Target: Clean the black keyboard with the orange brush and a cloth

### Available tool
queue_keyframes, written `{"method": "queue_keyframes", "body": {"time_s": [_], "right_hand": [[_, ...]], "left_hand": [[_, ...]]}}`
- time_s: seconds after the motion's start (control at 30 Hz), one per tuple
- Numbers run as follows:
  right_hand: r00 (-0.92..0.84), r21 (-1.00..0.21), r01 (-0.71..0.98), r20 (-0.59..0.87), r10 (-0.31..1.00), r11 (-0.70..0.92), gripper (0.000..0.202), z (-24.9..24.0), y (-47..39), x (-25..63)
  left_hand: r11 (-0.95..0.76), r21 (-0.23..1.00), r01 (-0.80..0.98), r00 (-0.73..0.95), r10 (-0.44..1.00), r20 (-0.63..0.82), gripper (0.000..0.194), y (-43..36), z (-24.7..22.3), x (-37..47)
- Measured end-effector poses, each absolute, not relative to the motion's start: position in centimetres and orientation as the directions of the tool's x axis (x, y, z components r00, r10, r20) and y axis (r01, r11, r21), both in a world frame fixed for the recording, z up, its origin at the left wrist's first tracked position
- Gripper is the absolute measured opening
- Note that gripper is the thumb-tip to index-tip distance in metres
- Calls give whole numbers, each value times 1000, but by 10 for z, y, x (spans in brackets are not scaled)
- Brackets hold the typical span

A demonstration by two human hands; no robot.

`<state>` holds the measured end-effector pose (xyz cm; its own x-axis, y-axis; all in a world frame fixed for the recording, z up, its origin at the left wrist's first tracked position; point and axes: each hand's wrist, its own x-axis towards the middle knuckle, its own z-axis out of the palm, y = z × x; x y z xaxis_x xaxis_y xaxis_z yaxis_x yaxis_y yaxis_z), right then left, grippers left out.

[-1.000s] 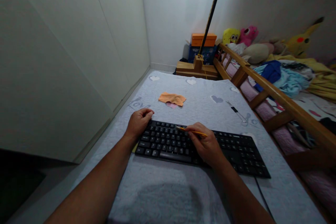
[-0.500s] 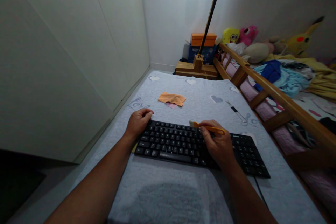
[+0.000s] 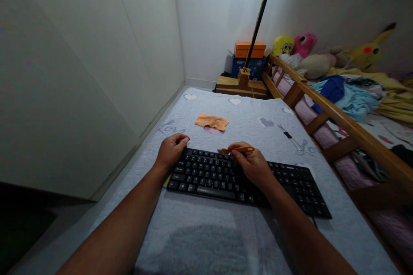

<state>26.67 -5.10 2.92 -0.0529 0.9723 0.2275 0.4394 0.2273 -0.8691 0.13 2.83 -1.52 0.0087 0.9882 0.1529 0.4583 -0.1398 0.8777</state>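
A black keyboard (image 3: 206, 176) lies on a light patterned cloth, its long side running across in front of me. My left hand (image 3: 172, 150) is closed at the keyboard's far left corner, fingers curled against its edge. Between the thumb and fingers of my right hand (image 3: 248, 161) is a small brush (image 3: 245, 149) with an orange handle. Its pale bristles point left, over the top row of keys. My right hand and forearm hide some keys right of the middle.
Beyond the keyboard lies an orange cloth (image 3: 212, 122). A thin metal tool with a black grip (image 3: 288, 135) rests at the right. A wooden bed rail (image 3: 342, 111) runs along the right side, and a white cabinet (image 3: 97, 73) stands on the left.
My right hand has moved left along the top of the keyboard with the brush. My left hand stays at the corner.
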Motion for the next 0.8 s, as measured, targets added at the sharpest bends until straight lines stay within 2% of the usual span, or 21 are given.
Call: {"method": "queue_keyframes", "body": {"time_s": [0.2, 0.33, 0.43, 0.6, 0.8], "right_hand": [[-140, -887, 441, 84, 987, 138, 20, 32, -39, 282], [-90, -884, 454, 77, 993, 110, 19, 39, -38, 296], [-41, -927, 364, 75, 996, 85, 24, 41, -38, 296], [-73, -961, 267, 52, 996, 70, 25, 33, -36, 278], [-75, -949, 313, 20, 997, 43, 21, 28, -34, 283]], "left_hand": [[-127, 885, 449, 8, 990, 138, 27, 26, -11, 3], [-128, 889, 441, 2, 990, 141, 27, 26, -11, 3], [-133, 884, 448, 6, 989, 146, 28, 26, -12, 3], [-127, 881, 456, 0, 990, 143, 28, 26, -13, 3], [-128, 882, 453, -4, 989, 146, 28, 26, -13, 2]]}}
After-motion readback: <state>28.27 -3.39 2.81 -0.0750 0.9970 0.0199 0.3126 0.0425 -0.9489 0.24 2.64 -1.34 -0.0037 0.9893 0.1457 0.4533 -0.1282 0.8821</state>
